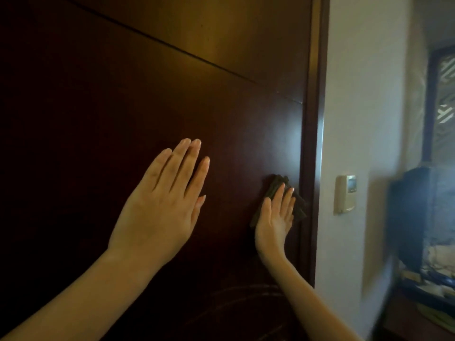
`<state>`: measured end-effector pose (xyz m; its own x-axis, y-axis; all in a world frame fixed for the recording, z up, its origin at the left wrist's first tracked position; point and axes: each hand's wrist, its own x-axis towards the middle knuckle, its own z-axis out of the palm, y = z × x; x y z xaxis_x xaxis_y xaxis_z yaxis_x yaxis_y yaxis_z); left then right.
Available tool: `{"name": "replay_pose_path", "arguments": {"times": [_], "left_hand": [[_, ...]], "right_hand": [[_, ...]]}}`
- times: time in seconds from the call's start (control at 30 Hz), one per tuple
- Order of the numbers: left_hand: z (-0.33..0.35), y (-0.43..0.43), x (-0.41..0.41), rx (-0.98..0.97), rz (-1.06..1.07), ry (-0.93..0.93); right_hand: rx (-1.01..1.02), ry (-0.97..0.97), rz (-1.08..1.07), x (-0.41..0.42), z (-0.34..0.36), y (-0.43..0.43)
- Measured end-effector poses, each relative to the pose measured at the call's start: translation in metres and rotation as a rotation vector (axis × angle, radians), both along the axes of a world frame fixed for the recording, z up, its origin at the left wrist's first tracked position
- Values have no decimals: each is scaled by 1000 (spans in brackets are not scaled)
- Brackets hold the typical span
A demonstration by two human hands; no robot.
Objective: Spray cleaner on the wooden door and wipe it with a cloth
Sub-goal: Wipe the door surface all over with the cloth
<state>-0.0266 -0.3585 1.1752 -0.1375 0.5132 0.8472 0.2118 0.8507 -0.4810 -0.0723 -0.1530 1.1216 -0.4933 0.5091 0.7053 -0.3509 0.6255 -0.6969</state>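
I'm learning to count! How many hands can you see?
2. The left hand is held flat before the wooden door; the right hand presses a dark cloth near its right edge.

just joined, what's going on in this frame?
A person is wiping a dark wooden door. The right hand presses a dark cloth flat against the door, close to its right edge beside the frame. The left hand is held open with straight fingers in front of the door panel; whether it touches the wood is not clear. Faint curved streaks show lower on the door. No spray bottle is in view.
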Motion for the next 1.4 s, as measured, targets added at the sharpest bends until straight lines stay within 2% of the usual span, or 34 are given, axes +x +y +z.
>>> {"name": "replay_pose_path", "arguments": {"times": [0.13,0.27,0.4,0.57,0.67,0.8,1.03,1.2,1.4], "left_hand": [[1,0,0,-5,-33,-25],[1,-1,0,-14,-58,-45],[0,-2,-2,-15,-75,-56],[0,0,-3,-10,-75,-58],[0,0,-3,-8,-68,-56],[-1,0,-1,3,-58,-42],[-8,1,4,-15,38,-18],[-30,1,7,-32,71,-39],[-42,-1,8,-56,81,-36]], "right_hand": [[234,85,25,1,49,-13],[208,102,-32,-11,86,14],[91,74,-56,-15,42,35],[-83,5,-34,-8,-24,14],[-56,-42,-17,1,-29,-14],[81,-27,16,8,-35,-41],[-35,-50,37,20,-47,-49],[16,-102,46,32,-74,-80],[-36,-119,-35,14,-34,-29]]}}
